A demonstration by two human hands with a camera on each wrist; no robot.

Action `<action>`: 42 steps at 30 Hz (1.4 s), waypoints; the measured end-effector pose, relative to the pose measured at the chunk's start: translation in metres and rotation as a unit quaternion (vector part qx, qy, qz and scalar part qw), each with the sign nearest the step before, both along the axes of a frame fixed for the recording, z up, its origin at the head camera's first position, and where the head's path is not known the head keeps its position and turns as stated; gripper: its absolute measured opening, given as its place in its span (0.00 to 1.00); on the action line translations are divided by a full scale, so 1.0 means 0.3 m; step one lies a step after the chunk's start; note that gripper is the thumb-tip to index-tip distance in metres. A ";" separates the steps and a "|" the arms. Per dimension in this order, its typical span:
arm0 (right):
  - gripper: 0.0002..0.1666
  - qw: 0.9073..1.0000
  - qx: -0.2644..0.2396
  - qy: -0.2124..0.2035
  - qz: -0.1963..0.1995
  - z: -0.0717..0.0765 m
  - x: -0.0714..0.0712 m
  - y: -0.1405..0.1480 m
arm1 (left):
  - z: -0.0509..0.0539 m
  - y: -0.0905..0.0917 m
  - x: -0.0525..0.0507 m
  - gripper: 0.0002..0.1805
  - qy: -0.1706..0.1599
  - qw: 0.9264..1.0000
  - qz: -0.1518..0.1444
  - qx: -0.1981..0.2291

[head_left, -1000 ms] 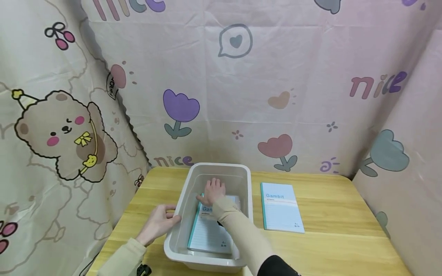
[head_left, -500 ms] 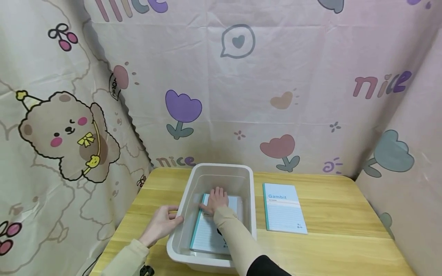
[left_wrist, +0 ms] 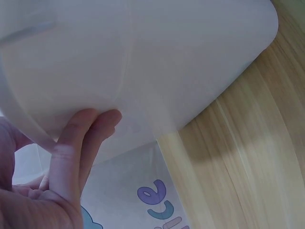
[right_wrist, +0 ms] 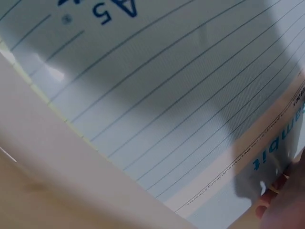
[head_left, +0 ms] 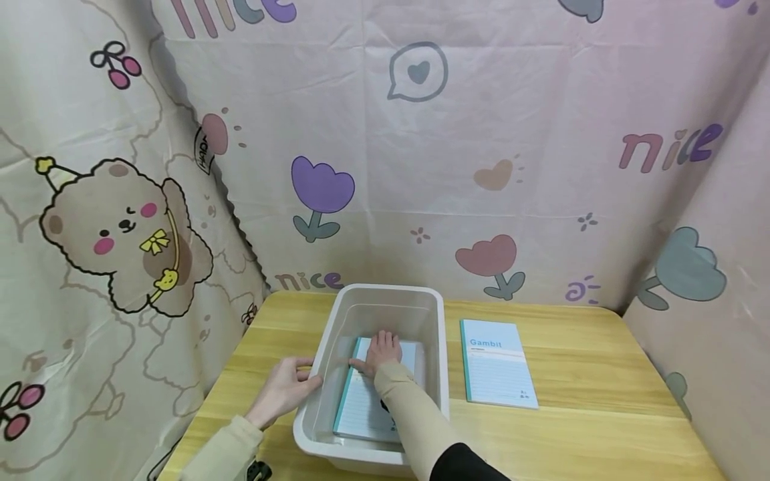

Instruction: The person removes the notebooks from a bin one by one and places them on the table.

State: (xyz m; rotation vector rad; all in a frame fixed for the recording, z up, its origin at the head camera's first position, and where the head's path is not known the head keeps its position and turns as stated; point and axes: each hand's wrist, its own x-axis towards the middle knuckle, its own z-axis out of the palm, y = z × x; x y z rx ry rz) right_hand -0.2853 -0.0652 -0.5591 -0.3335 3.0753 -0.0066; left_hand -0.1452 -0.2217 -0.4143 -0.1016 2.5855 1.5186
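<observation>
Head view: left hand [head_left: 281,389] pinching a pale grey rectangular plastic bin [head_left: 394,318] by its rim; inside, a light-blue lined notebook [head_left: 363,415], teal spine, lies under the straight-fingered right hand [head_left: 383,351]. Matching blue rectangular Gambit notebook [head_left: 500,369] sits right.

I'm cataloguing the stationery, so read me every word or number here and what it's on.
"Gambit": notebook beside the bin.
"ambit", cut off: notebook in the bin.
"A5": same notebook.
"most outstanding achievers": same notebook.
"nice": printed cloth, repeatedly.
Too small or blurred: other notebook print, one cloth word.
</observation>
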 end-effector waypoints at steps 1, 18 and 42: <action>0.59 1.000 -0.002 -0.005 -0.002 -0.005 -0.004 0.001 | 0.001 0.000 0.000 0.24 0.001 1.000 -0.004 0.002; 0.59 1.000 -0.015 0.005 0.018 0.024 -0.007 0.019 | 0.005 -0.001 -0.001 0.25 0.016 1.000 -0.025 -0.004; 0.60 0.998 0.025 0.044 0.035 0.054 0.008 0.014 | -0.005 -0.005 0.007 0.27 0.021 1.000 -0.022 -0.004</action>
